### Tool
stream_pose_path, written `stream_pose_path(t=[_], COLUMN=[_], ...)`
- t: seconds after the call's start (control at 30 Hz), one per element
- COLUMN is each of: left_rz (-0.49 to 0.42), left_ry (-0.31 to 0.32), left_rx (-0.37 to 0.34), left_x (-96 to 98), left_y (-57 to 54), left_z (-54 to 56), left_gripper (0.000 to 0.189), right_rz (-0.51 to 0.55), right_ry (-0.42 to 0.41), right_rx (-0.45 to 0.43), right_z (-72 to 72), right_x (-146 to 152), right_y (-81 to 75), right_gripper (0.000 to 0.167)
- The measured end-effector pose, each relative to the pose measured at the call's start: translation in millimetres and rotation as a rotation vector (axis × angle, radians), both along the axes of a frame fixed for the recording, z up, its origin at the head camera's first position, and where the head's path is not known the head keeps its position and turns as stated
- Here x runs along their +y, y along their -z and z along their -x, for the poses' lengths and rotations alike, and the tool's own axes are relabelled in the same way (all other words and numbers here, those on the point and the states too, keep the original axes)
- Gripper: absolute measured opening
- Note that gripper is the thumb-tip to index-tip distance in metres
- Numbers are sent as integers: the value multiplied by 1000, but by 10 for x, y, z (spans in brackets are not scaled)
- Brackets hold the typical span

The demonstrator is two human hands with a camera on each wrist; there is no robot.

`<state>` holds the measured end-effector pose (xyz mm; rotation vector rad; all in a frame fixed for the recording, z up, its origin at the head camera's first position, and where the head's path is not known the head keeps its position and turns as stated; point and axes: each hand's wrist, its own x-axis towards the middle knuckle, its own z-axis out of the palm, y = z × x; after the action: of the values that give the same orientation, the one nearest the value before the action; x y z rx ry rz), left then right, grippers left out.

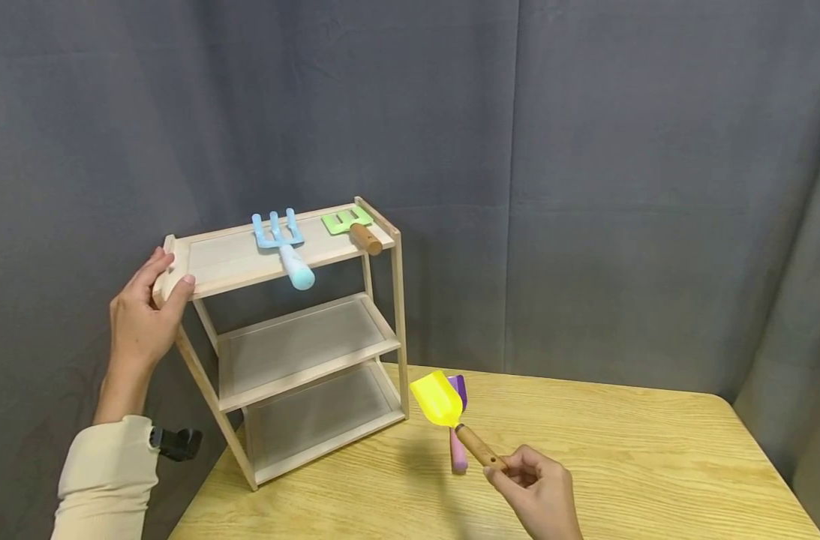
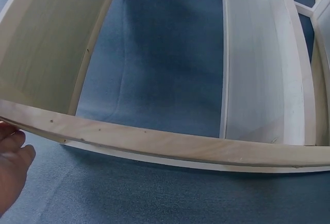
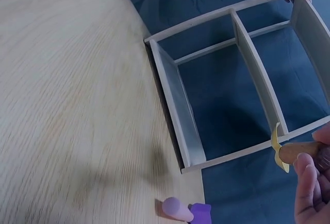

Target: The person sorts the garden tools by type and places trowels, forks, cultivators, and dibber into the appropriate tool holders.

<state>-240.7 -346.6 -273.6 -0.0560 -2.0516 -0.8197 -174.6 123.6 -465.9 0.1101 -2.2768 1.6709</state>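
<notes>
My left hand (image 1: pixel 142 311) grips the left end of the top board of a small wooden shelf rack (image 1: pixel 308 379), thumb over the front edge. In my right hand (image 1: pixel 541 487) is a yellow toy shovel (image 1: pixel 439 401), pinched by the end of its wooden handle and raised above the table. Behind and below it a purple shovel (image 1: pixel 458 454) with a pink-purple handle lies on the table, partly hidden by the yellow blade. On the rack's top board rest a blue toy fork (image 1: pixel 277 236) with a pale handle and a green toy rake (image 1: pixel 347 220) with a wooden handle.
The rack stands on the left part of a wood-grain table (image 1: pixel 619 457), with two lower shelves under the top board. A grey curtain (image 1: pixel 619 187) hangs close behind the table. Both tool handles on top stick out over the front edge.
</notes>
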Motion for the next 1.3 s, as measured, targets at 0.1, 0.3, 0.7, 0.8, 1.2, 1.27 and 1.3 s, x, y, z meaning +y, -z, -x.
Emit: stream_pose_path(t=[0.1,0.3,0.7,0.8,1.2,1.27,1.3], left_rz=[-6,5,9,9,19,23,25], left_ry=[8,29,43,42,39,42,42], left_rx=[-11,-32,-18,-1,49,54,56], left_x=[-4,-8,-20,-9,-9,-10,-10], left_y=[1,-14,21,27,41,40,40], left_z=[-2,22,62,56,67,70,71], left_gripper=[48,49,47,47,46,45,45], right_rz=[14,11,45,50,165,190,203], right_ry=[-7,-17,-56,-63,-133,-150,-156], right_rx=[-15,15,57,96,184,198,205], right_z=[-9,-21,-16,-12,11,13,16], right_x=[-42,-118,-192,-206,-325,-353,-368], right_y=[-15,-74,-125,-140,-192,-209,-217], right_gripper=[15,17,22,25,20,18,18])
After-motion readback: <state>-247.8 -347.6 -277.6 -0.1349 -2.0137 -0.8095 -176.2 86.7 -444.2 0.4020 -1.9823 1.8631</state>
